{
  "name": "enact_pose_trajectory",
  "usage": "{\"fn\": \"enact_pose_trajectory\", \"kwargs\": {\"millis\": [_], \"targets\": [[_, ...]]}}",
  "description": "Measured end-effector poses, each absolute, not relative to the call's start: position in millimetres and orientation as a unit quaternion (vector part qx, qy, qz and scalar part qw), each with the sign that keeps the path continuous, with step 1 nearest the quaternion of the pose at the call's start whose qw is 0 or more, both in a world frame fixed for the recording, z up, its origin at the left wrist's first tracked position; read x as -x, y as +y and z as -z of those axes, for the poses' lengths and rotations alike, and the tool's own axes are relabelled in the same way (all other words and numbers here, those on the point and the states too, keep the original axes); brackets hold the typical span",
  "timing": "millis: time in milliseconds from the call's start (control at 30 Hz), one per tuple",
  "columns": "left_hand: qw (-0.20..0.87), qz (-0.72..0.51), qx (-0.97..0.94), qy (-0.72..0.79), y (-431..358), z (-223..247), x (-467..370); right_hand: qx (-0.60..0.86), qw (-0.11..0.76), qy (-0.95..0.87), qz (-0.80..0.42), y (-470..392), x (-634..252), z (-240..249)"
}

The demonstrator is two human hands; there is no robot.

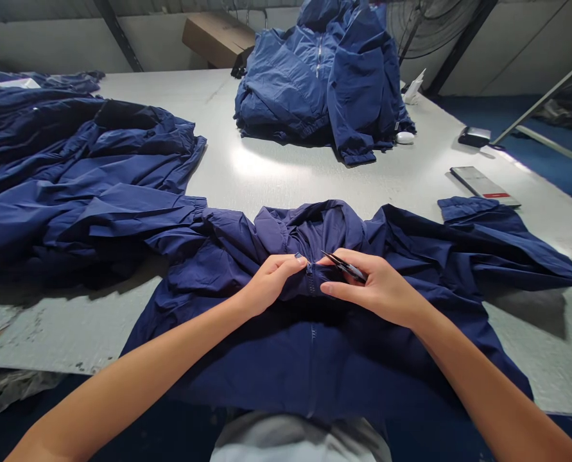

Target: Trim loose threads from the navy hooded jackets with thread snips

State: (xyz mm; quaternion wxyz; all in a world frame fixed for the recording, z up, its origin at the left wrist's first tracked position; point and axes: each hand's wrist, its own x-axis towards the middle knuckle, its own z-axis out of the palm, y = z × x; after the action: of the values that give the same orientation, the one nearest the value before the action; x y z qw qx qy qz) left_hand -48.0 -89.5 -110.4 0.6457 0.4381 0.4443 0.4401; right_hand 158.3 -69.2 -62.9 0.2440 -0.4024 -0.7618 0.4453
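A navy zip jacket (pixel 247 346) lies spread before me, its hood (pixel 334 218) toward the far side and its lower part hanging over the table's near edge. My left hand (pixel 271 282) pinches the fabric beside the top of the front zipper (pixel 311 276). Just right of the zipper, my right hand (pixel 377 289) holds small dark thread snips (pixel 348 266), their points directed up and left. The right thumb is apart from the index finger, and the snips rest within the hand. What lies under the left fingertips is hidden.
More navy garments (pixel 74 147) are heaped at left. A stack of navy jackets (pixel 286 90) stands at the back, with a white rounded object (pixel 405 138) beside it. A flat box (pixel 483 185) and a small dark object (pixel 474 136) lie right on the white table (pixel 208 167).
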Motion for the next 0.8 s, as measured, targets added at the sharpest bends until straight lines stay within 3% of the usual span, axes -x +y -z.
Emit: {"fn": "enact_pose_trajectory", "kwargs": {"millis": [233, 800], "targets": [[0.674, -0.461, -0.389, 0.426, -86.3, 116.1, 49.9, 0.374, 0.272, -0.785, -0.412, -68.8, -155.5, 71.2], [0.763, -0.387, -0.422, 0.299, -82.8, 104.0, 58.2, 0.481, 0.363, -0.716, -0.353, -66.7, -140.4, 89.2]]}}
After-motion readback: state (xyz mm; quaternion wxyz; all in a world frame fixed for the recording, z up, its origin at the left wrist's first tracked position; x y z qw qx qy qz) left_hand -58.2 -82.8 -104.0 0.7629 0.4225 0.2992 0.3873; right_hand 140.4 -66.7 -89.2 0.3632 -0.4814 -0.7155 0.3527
